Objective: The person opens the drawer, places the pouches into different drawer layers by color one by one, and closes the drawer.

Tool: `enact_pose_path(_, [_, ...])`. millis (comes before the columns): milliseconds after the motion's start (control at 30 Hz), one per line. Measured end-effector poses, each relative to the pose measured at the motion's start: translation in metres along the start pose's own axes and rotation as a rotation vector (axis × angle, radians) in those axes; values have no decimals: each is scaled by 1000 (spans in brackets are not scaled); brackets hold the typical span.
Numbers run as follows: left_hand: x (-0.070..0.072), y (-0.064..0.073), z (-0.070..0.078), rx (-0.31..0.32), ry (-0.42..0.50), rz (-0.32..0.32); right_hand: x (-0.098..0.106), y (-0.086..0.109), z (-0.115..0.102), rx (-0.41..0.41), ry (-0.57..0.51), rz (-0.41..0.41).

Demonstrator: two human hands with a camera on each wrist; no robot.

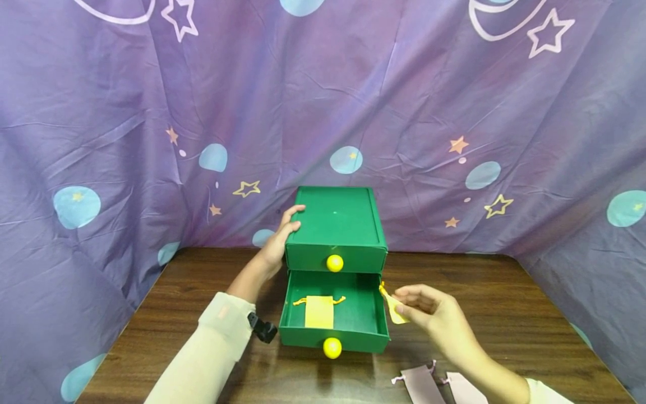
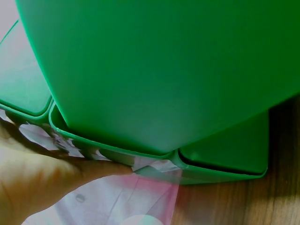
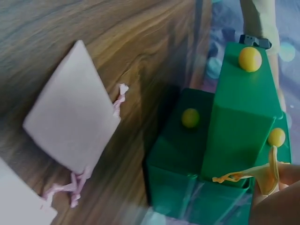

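A green drawer cabinet [image 1: 335, 216] stands on the table, its middle drawer [image 1: 360, 306] pulled out. Inside that drawer lies a yellow drawstring pouch [image 1: 319, 312]. My left hand [image 1: 274, 247] rests against the cabinet's left side, fingertips at the top edge; the left wrist view shows the hand [image 2: 42, 180] along the side wall. Just right of the open drawer, my right hand [image 1: 441, 320] pinches a second yellow drawstring pouch [image 1: 396, 310] between thumb and fingers. Its cord end points toward the drawer's right wall. In the right wrist view this pouch [image 3: 268, 176] is partly covered by fingers.
Two pale pink drawstring pouches lie near the table's front edge, one [image 1: 423, 384] beside the other [image 1: 465, 389], below my right forearm. Yellow round knobs, such as the top drawer's knob [image 1: 335, 263], stick out in front. Behind the wooden table [image 1: 464, 280] hangs a purple patterned cloth [image 1: 323, 112].
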State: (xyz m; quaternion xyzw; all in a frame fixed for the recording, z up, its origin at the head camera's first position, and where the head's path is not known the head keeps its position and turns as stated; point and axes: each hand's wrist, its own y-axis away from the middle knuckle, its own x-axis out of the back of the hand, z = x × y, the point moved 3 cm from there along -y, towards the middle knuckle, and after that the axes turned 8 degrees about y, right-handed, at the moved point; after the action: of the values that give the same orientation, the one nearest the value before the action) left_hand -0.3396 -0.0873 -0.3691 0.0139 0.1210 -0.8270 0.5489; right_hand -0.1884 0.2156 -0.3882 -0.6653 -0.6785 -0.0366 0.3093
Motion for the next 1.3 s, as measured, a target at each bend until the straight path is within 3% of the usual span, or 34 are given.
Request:
enact_pose_path(200, [0, -1, -1, -4, -1, 1, -5, -4, -10, 36, 8, -3])
enact_pose_path(667, [-1, 0, 0, -9, -5, -2, -24, -10, -24, 21, -27, -44])
enact_pose_path(967, [0, 0, -2, -3, -4, 11, -41, -15, -26, -23, -50, -69])
enact_pose_path(1300, [1, -1, -2, 2, -2, 10, -55, -18, -28, 8, -47, -67])
